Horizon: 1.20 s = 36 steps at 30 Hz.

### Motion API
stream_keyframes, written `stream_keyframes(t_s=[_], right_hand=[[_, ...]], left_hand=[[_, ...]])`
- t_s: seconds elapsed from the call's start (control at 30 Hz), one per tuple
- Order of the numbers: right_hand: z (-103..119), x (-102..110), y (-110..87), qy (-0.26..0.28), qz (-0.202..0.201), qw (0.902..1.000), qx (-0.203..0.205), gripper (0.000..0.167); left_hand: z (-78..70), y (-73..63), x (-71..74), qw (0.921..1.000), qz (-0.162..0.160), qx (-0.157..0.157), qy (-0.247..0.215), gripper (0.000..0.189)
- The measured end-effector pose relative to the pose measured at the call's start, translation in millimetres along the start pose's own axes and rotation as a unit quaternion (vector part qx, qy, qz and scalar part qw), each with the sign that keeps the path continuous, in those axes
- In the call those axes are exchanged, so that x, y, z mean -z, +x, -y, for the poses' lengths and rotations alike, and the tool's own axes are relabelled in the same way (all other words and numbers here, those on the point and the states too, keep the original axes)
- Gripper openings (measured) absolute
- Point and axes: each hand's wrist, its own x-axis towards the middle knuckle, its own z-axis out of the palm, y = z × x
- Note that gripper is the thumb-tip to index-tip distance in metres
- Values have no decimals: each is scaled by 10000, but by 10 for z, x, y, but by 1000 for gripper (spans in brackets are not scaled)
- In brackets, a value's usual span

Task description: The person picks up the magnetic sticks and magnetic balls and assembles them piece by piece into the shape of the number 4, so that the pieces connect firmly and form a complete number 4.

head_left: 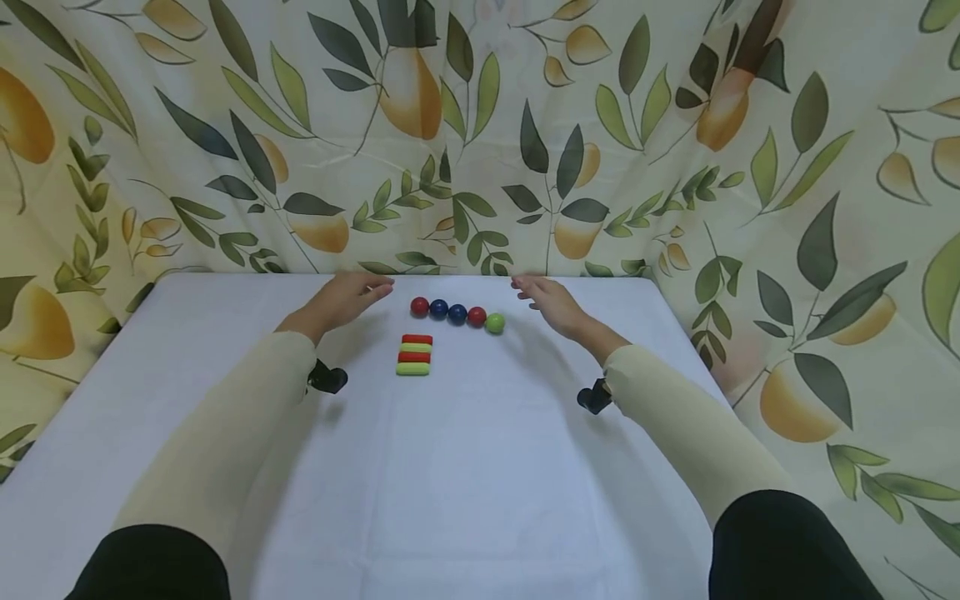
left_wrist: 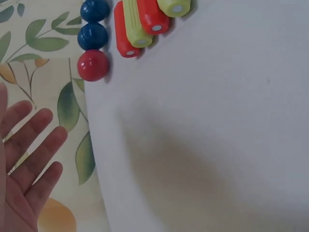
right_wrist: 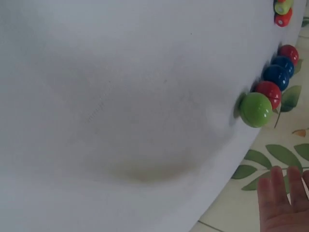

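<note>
Bench [head_left: 480,467] w/ a plain white cloth over it, smooth, soft shadows under the arms. Behind and on both sides hangs a cream curtain [head_left: 645,133] printed w/ dark green leaves and orange pears — it closes off the room, so nothing beyond shows.

Near the far edge of the bench, a row of balls: red ball [head_left: 419,307], two blue balls [head_left: 447,312], another red [head_left: 476,316], then a green ball [head_left: 494,323] at the right end, each touching or just beside the next. Just in front of the row, a short stack of pegs [head_left: 415,354] lying side by side — red, yellow-green, red, yellow-green.

Left hand [head_left: 347,298] hovers left of the row, fingers straight and spread, holding nothing; left wrist view shows the palm open, a ring on one finger. Right hand [head_left: 546,298] is just right of the green ball, fingers straight, wide, also holding nothing. Cream sleeves, black at the upper arms; a small black cam mount under each wrist.
</note>
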Motion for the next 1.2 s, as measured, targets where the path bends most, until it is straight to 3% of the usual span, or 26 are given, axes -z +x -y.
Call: stream_keyframes(t_s=[0.33,0.53,0.77,1.2], right_hand=[[-109,-74,5,60,3,9999,-152,55],[-159,-145,56,93,39,9995,-313,55],[-140,-254,58,-212,15,9985,-502,67],[-300,-392,88,-257,48,9950,-969,58]], left_hand=[[38,-18,-182,9961,252,258,-802,53],[46,-8,-245,9947,312,301,-930,50],[64,-3,-345,9933,312,352,-1057,43],[78,106,-549,9896,623,567,-1164,40]])
